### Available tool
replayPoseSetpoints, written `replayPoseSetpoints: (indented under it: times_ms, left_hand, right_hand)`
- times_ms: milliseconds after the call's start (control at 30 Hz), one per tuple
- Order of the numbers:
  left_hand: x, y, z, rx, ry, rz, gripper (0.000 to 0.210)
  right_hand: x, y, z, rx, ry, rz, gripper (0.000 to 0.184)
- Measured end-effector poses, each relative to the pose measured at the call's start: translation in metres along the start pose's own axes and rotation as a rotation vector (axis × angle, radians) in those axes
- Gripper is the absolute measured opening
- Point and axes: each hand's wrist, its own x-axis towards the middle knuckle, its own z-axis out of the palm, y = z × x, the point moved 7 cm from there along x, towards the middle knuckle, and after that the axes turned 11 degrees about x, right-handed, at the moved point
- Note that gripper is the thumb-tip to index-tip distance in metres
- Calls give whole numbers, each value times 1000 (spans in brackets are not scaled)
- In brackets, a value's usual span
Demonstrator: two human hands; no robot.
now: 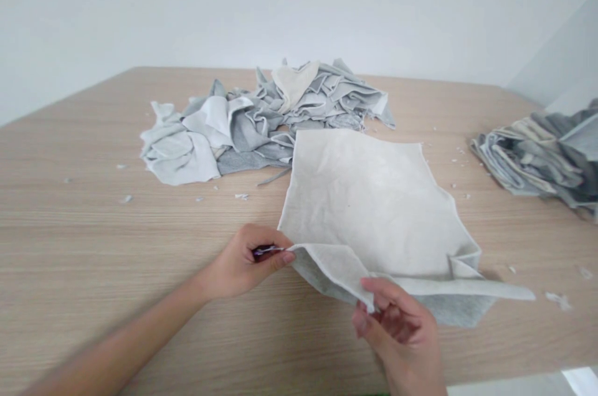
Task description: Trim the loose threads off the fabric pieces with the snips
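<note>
A pale grey-beige piece of fabric (pixel 364 197) with a white stitched edge lies spread on the table in front of me. Its near edge is lifted and shows a darker grey underside. My left hand (pixel 252 262) pinches that edge at its left corner. Something small, dark and purple (pixel 265 251) shows inside the curl of the same hand; its kind is not clear. Farther right along the edge, my right hand (pixel 397 327) grips the fabric between thumb and fingers. To the right of it, a folded strip of the fabric sticks out over the table.
A loose heap of grey and white fabric pieces (pixel 261 116) lies behind the spread piece. At the right stands a stack of folded grey and beige cloths (pixel 537 156). Small white lint scraps (pixel 125 199) dot the wooden table (pixel 116 259). A white wall rises behind.
</note>
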Motion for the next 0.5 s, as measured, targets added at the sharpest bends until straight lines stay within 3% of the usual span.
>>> replayPoseSetpoints:
  times_ms: [133, 233, 333, 500]
  left_hand:
    - [-1, 0, -1, -4, 2, -5, 25]
    - [0, 2, -1, -15, -15, 2, 19]
    - [1, 2, 0, -12, -36, 10, 18]
    - [3, 2, -1, 31, -63, 24, 16]
  right_hand:
    - [8, -28, 3, -302, -105, -312, 7]
    - [10, -43, 6, -475, -197, -467, 13]
    - [7, -57, 7, -584, -181, -611, 20]
    - [5, -65, 14, -528, -154, -641, 24]
